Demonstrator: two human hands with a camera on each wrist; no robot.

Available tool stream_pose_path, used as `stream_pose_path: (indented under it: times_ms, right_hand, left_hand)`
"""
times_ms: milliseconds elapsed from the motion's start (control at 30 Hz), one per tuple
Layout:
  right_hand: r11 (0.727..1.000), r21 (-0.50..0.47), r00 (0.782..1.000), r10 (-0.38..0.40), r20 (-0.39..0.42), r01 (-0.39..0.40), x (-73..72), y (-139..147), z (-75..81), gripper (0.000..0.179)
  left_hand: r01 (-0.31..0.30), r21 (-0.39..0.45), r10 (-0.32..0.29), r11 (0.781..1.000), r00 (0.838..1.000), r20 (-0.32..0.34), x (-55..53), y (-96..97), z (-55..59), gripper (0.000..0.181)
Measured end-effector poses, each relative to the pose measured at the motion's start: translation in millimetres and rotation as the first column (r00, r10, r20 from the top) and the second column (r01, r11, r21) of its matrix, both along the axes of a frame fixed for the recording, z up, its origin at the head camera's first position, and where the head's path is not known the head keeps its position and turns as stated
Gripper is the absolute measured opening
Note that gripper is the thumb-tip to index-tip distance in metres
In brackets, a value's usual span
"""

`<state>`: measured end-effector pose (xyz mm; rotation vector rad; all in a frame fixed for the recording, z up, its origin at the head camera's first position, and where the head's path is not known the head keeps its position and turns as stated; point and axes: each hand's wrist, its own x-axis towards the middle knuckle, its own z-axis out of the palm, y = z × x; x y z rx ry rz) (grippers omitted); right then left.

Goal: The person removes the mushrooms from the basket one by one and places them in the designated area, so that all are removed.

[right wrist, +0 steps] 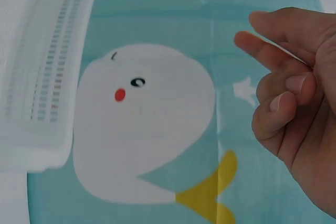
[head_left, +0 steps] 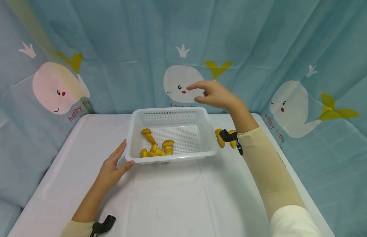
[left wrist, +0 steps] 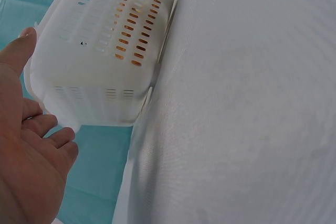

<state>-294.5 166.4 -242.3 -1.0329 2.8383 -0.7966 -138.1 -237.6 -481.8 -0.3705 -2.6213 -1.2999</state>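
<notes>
A white perforated plastic basket [head_left: 174, 159] stands on the table with several yellow-brown mushrooms [head_left: 168, 147] gathered in its left part. At its front left corner is my left hand [head_left: 110, 169], thumb and fingers extended along the rim. The left wrist view has that hand [left wrist: 34, 135] right beside the basket's wall [left wrist: 86, 66]. My right hand [head_left: 214, 94] is raised above the far right of the basket, holding nothing. In the right wrist view its index finger and thumb stand apart, while the other fingers [right wrist: 275, 108] are loosely bent.
Right of the basket, more mushrooms [head_left: 220, 141] lie on the white tablecloth [head_left: 171, 197], partly behind the right wrist's camera strap [head_left: 228, 135]. A blue curtain [head_left: 127, 65] with whale prints surrounds the table at the back and sides.
</notes>
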Motion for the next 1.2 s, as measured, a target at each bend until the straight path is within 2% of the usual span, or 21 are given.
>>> stream_pose_path:
  times_ms: [233,533,733,867,1200]
  right_hand:
    - [0.998,0.001,0.997,0.07,0.032,-0.07,-9.2,-28,-2.2,0.042]
    - [0.991,0.064,0.992,0.114,0.05,-0.118,-20.7,-65,-9.9,0.043]
    - [0.979,0.088,0.982,0.182,0.055,-0.186,-28.1,-88,-19.3,0.043]
    - [0.975,0.084,0.977,0.199,0.073,-0.204,-28.1,-101,-26.1,0.043]
    - [0.967,0.059,0.964,0.241,0.114,-0.249,-36.8,-129,-54.5,0.041]
  left_hand:
    - [-0.004,0.015,0.003,1.0,1.0,0.012,0.3,3.3,0.4,0.091]
    - [-0.013,0.016,0.013,1.0,1.0,0.016,-0.8,7.0,0.9,0.091]
    - [-0.019,0.016,0.019,1.0,1.0,0.016,0.7,10.4,-0.4,0.09]
    - [-0.015,0.018,0.014,1.0,1.0,0.011,0.5,12.1,-1.9,0.09]
    - [-0.004,0.026,0.003,1.0,1.0,0.017,-0.6,13.3,-0.8,0.091]
